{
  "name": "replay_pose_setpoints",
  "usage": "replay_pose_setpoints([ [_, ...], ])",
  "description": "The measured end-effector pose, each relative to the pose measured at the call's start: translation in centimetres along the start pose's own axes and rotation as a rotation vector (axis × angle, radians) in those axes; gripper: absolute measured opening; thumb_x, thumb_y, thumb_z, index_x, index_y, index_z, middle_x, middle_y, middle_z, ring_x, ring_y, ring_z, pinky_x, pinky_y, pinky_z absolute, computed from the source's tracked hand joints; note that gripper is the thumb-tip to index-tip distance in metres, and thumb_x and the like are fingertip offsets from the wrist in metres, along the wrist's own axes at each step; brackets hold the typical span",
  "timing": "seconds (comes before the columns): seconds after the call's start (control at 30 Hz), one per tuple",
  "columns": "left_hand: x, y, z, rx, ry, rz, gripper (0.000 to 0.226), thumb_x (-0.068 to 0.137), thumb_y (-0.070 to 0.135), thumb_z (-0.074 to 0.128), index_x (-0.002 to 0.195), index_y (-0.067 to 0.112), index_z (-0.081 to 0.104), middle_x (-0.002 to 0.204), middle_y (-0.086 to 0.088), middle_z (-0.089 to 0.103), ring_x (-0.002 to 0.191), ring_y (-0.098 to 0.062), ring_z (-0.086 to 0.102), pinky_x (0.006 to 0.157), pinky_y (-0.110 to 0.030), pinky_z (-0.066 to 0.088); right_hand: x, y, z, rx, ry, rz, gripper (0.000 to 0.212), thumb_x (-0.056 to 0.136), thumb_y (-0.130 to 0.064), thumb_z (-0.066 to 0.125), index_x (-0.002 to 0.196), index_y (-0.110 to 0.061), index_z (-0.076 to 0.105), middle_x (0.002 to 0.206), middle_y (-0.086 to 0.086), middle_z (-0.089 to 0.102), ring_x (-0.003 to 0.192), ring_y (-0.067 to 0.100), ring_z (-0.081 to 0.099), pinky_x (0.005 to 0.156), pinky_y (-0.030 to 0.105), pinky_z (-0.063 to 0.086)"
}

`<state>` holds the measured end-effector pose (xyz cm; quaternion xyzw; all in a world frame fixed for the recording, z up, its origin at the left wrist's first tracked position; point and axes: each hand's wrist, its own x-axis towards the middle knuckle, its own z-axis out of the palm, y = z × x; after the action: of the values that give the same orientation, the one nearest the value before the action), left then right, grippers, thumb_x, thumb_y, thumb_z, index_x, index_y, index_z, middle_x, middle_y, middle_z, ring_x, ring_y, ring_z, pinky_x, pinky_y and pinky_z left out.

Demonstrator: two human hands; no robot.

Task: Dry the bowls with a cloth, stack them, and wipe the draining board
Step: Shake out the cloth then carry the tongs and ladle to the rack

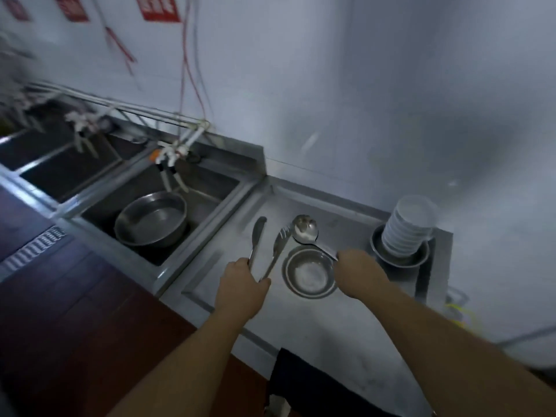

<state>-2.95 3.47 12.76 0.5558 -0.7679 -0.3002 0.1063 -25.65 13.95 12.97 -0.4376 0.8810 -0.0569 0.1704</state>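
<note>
Left hand (240, 281) fingers gripping tongs (264, 251), right hand (358, 269) holding ladle (305, 228), red signs (158, 7) unreadable

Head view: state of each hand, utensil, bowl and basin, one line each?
left hand: grips two utensils
right hand: grips the ladle handle
ladle: bowl up, over the draining board
steel bowl: upright on the board, between the hands
white bowls: stacked, leaning, in a steel dish
large basin: upright in the sink
dark cloth: hanging over the front edge
</note>
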Motion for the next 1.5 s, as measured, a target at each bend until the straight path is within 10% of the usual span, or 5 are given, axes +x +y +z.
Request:
replay_pose_setpoints([
  [0.4,-7.7,-6.4,-12.6,-0.143,0.308,-0.223,0.012,0.082,0.033,0.073,0.085,0.026,0.064,0.077,0.0,0.07,0.057,-0.017,0.069,0.043,-0.027,0.049,-3.6,-14.5,-5.3,-0.041,-0.032,-0.384,0.015,0.105,-0.02,0.05,0.091,-0.017,0.054,0.09,0.002,0.052,0.077,0.018,0.05,0.068,0.027,0.039],
  [0.57,-12.2,-11.8,-17.4,-0.13,0.441,-0.319,0.018,0.082,0.037,0.075,0.089,0.024,0.066,0.082,0.001,0.07,0.061,-0.016,0.068,0.047,-0.027,0.051,-7.0,-22.0,-5.4,-0.088,-0.055,-0.536,0.02,0.104,-0.018,0.051,0.085,-0.015,0.058,0.081,0.003,0.057,0.065,0.014,0.049,0.052,0.026,0.032],
  [0.8,-22.3,-21.9,-24.5,-0.121,0.638,-0.503,0.033,0.08,0.045,0.081,0.101,0.025,0.066,0.085,0.01,0.065,0.064,-0.006,0.062,0.048,-0.022,0.039,-15.8,-35.2,-1.3,-0.07,-0.111,-0.774,0.024,0.105,-0.026,0.053,0.091,-0.012,0.067,0.086,0.008,0.068,0.078,0.027,0.067,0.074,0.043,0.061],
  [1.03,-34.1,-32.1,-30.7,-0.123,0.721,-0.67,0.038,0.08,0.043,0.08,0.108,0.019,0.068,0.101,-0.002,0.071,0.089,-0.024,0.07,0.08,-0.04,0.059,-26.8,-47.6,4.5,-0.079,-0.195,-1.005,0.027,0.105,-0.031,0.054,0.084,-0.018,0.065,0.083,0.008,0.069,0.075,0.029,0.068,0.062,0.037,0.052],
  [1.5,-56.8,-50.0,-36.3,-0.198,0.955,-1.026,0.041,0.082,0.044,0.08,0.111,0.018,0.067,0.104,-0.004,0.069,0.086,-0.022,0.068,0.067,-0.031,0.05,-47.5,-65.3,17.4,-0.147,-0.353,-1.315,0.038,0.103,-0.027,0.056,0.066,-0.023,0.05,0.074,0.002,0.062,0.071,0.023,0.061,0.054,0.03,0.034],
])
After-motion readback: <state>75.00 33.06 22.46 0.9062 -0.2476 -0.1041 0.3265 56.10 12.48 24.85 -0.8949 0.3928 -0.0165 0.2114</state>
